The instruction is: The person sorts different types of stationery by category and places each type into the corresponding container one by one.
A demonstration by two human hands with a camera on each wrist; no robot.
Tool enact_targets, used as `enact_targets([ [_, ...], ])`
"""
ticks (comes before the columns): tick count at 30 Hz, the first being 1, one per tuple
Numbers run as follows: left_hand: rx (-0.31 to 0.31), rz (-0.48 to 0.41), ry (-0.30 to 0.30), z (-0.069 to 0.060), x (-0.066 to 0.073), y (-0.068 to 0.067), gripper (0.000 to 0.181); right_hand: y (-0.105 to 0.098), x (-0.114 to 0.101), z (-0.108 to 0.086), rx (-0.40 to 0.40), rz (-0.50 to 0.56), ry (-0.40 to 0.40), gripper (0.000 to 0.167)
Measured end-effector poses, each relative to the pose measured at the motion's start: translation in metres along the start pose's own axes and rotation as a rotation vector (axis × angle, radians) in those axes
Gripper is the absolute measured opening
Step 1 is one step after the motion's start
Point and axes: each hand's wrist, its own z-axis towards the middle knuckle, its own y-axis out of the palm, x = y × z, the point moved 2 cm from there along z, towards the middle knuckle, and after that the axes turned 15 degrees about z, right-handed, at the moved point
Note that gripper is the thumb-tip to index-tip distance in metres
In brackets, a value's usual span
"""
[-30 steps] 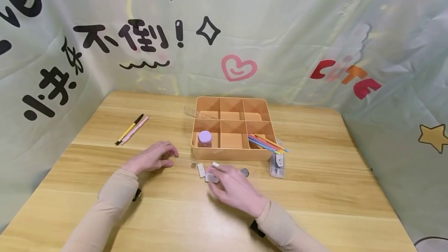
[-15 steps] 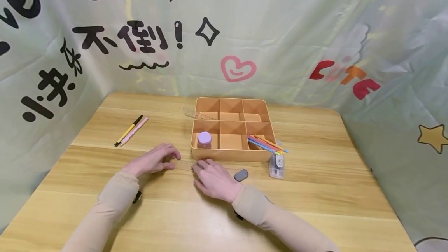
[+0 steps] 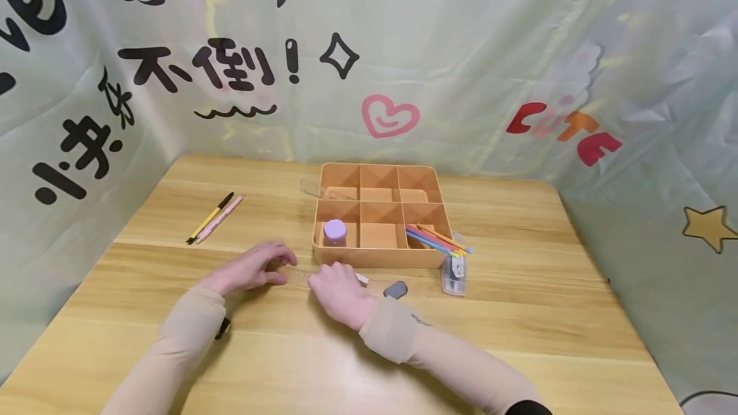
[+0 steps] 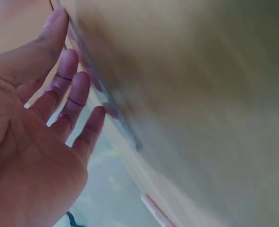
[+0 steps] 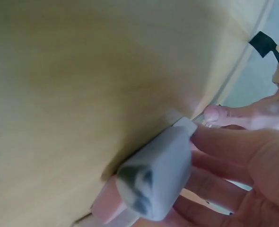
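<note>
In the head view, a clear ruler (image 3: 297,276) lies on the table in front of an orange sectioned organizer (image 3: 380,259). My left hand (image 3: 256,266) is at the ruler's left end, with thumb and fingertips at its edges. To its right, my right hand (image 3: 341,294) bends over a few small white blocks, one of which, a white block (image 3: 362,279), shows beside the knuckles. The right wrist view has a white eraser (image 5: 161,172) with a smudged end between thumb and fingers. A pinkish block (image 5: 108,201) is just behind it. A grey rounded block (image 3: 395,289) lies right of this hand.
A purple-lidded jar (image 3: 335,232) stands in the organizer's front left compartment. Colored pencils (image 3: 435,239) stick out of the front right one. Another clear ruler (image 3: 310,188) leans out at back left. A clear case (image 3: 454,276) and two pens (image 3: 214,219) lie on the table.
My right hand has moved left along the table toward the ruler and my left hand, covering most of the white blocks. The left hand has barely moved.
</note>
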Motion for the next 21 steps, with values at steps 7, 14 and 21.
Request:
enact_targets([
  [7,0.007,0.082,-0.211,-0.021,-0.018,-0.014,0.04,-0.003,0.0,0.0,0.019,0.05,0.007,0.015],
  [14,0.018,0.088,-0.219,-0.021,-0.019,-0.014,0.032,-0.007,0.009,-0.004,-0.029,0.164,0.083,0.014],
  [21,0.033,0.067,-0.183,-0.019,-0.02,-0.01,0.027,-0.008,0.016,-0.003,-0.117,0.238,0.133,0.03],
])
